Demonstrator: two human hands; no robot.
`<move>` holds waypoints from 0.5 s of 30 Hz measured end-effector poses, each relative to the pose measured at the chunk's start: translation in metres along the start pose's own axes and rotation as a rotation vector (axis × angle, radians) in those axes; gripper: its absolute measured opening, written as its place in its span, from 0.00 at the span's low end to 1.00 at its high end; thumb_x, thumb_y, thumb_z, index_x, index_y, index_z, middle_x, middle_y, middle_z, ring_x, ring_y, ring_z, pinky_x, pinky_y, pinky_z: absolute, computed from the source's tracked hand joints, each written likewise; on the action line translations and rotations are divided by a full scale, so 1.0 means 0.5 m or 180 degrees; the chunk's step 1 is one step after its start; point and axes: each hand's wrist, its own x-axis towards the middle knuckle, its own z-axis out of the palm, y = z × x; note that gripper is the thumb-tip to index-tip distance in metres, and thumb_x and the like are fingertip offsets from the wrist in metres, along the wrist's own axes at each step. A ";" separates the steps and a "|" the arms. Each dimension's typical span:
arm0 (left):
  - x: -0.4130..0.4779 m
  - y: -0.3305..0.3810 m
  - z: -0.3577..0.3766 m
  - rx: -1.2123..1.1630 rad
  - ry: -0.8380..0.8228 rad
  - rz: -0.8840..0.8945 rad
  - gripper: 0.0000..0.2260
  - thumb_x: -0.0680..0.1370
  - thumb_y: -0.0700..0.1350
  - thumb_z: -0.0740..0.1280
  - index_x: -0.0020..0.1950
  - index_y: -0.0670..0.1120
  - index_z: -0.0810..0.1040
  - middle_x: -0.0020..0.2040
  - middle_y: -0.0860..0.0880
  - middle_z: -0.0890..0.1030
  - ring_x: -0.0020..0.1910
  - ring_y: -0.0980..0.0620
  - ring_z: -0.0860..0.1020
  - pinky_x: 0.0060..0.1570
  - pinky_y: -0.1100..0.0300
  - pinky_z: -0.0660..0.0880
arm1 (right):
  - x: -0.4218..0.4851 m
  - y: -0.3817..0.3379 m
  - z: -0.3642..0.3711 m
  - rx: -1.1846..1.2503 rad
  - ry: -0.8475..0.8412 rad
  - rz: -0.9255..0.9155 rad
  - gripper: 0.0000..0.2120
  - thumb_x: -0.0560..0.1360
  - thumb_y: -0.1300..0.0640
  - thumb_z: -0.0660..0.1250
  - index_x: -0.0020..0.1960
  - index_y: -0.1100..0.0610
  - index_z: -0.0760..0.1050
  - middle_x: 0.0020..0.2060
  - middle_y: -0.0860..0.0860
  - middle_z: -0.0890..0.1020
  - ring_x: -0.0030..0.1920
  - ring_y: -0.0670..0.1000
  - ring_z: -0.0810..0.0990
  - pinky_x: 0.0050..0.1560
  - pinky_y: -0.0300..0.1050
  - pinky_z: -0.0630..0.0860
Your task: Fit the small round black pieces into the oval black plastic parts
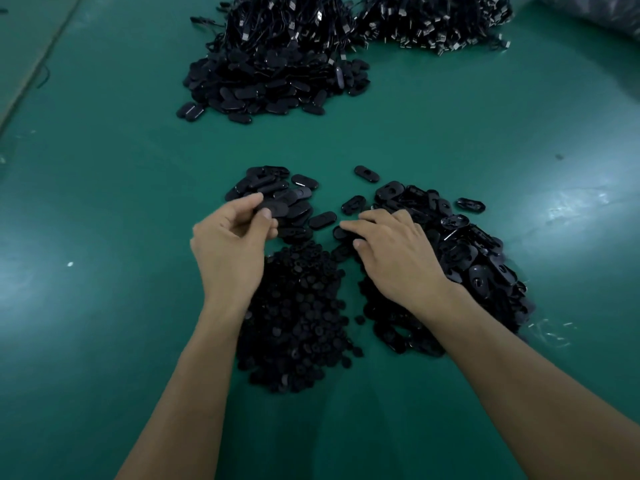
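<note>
Most fitting not yet done
The left hand [232,244] pinches an oval [277,206]; the right hand [391,251] lies slack on ovals [478,268]; rounds heap [298,306] big

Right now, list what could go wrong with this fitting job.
The left hand pinches an oval part above similar loose parts; if it drops, it could be lost among them. The heap of round pieces borders the heap of oval parts; the right hand resting there may mix them.

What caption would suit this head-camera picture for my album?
Left hand pinches an oval black part while the right hand touches the oval-part pile, round pieces heaped between.
</note>
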 end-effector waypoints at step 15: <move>0.017 0.004 0.013 0.0931 -0.0137 0.0232 0.21 0.80 0.40 0.71 0.73 0.47 0.75 0.72 0.49 0.75 0.49 0.69 0.81 0.62 0.72 0.73 | 0.014 0.001 0.004 0.0517 0.0453 0.0116 0.15 0.80 0.59 0.69 0.66 0.54 0.78 0.56 0.51 0.81 0.60 0.52 0.75 0.63 0.46 0.72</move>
